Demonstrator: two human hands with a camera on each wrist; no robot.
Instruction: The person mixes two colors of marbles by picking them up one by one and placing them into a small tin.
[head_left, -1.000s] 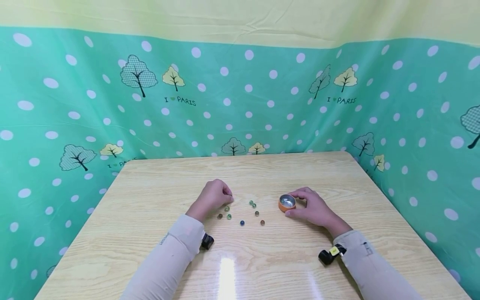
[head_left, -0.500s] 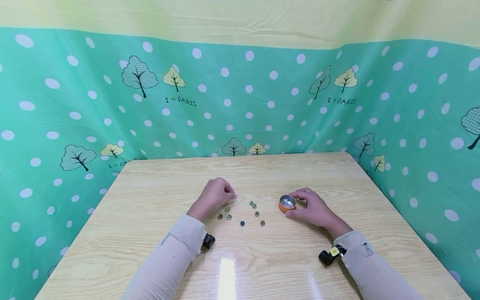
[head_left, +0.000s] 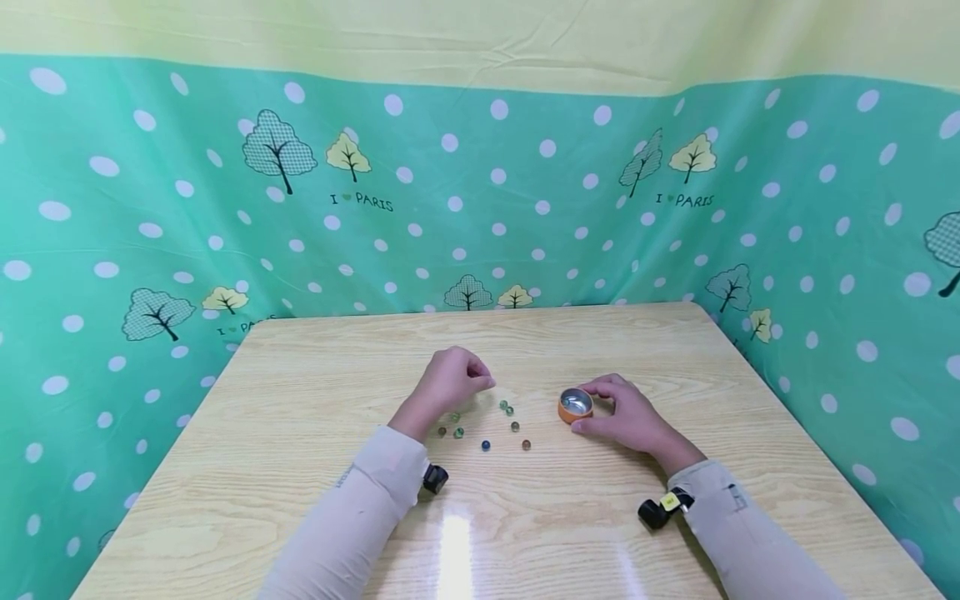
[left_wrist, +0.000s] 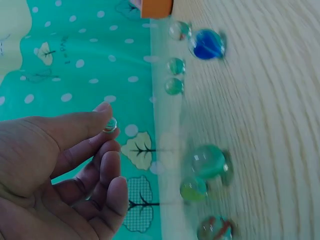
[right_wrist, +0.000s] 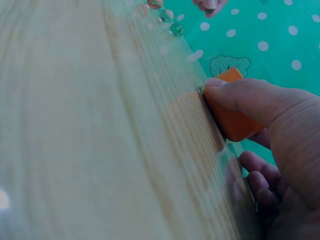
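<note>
My left hand (head_left: 453,379) is raised above the table and pinches a clear glass marble (left_wrist: 110,125) between thumb and index finger. Its other fingers are bent in the left wrist view. My right hand (head_left: 626,417) grips a small round orange cup (head_left: 574,416) from its right side, the thumb near and the fingers at the far side. The cup stands upright on the table with a shiny metal inside; whether anything lies in it, I cannot tell. Between the hands are several marbles, among them a blue marble (head_left: 486,446), a reddish-brown marble (head_left: 527,445) and a green marble (head_left: 459,433).
The wooden table (head_left: 315,500) carries a bright light reflection near its front. Behind it and at the sides hangs a green cloth (head_left: 450,192) with white dots and printed trees. A black wrist camera (head_left: 656,514) sits at the right cuff, another camera (head_left: 435,478) at the left.
My left hand has lifted slightly and moved right, towards the cup, with the marble in its pinch. My right hand, the cup and the marbles on the table stay where they were.
</note>
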